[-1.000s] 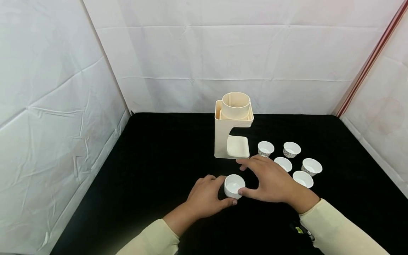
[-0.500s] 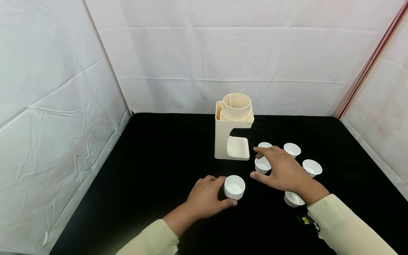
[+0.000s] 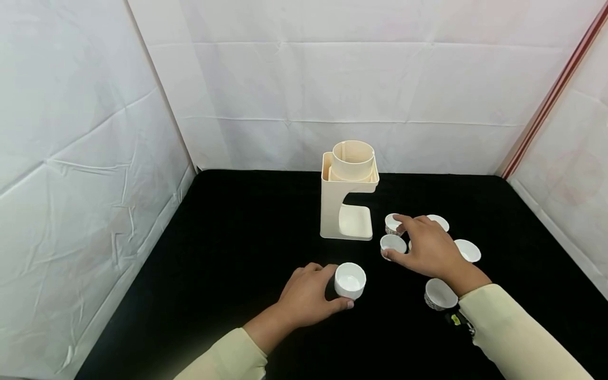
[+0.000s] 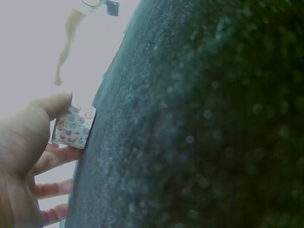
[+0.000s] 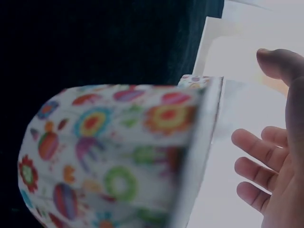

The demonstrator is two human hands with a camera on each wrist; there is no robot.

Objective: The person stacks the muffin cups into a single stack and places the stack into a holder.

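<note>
we see our left hand (image 3: 311, 295) low on the black worktop (image 3: 228, 253), its fingers and thumb curled round a small white paper cup (image 3: 350, 280) that stands upright, mouth up, in front of the cream dispenser stand (image 3: 349, 192). in the left wrist view the same hand (image 4: 26, 161) holds the cup (image 4: 73, 126) between thumb and fingers, and the cup's outside shows a print of coloured flowers.

our right hand (image 3: 427, 248) lies further back and to the right, among a cluster of other cups. its fingers are loosely spread and point toward the stand. the thumb tip touches the rim of one cup (image 3: 393, 244), and the forefinger reaches over another cup (image 3: 392, 224) just behind it; we cannot tell whether that finger rests on it. it does not close round either one. in the right wrist view the hand (image 5: 280, 161) shows straight, parted fingers, and a flowered cup (image 5: 114, 156) fills the near side of the view, blurred.

three more cups lie around the right hand: one (image 3: 438, 221) partly hidden behind the knuckles, one (image 3: 467, 250) to the right of the hand, and one (image 3: 439, 294) near the wrist, just beside the cream sleeve (image 3: 513, 332). the stand sits toward the back of the worktop, with a round tube at its top and a flat ledge at its foot. white sheeting (image 3: 304, 84) closes in the back and sides.
</note>
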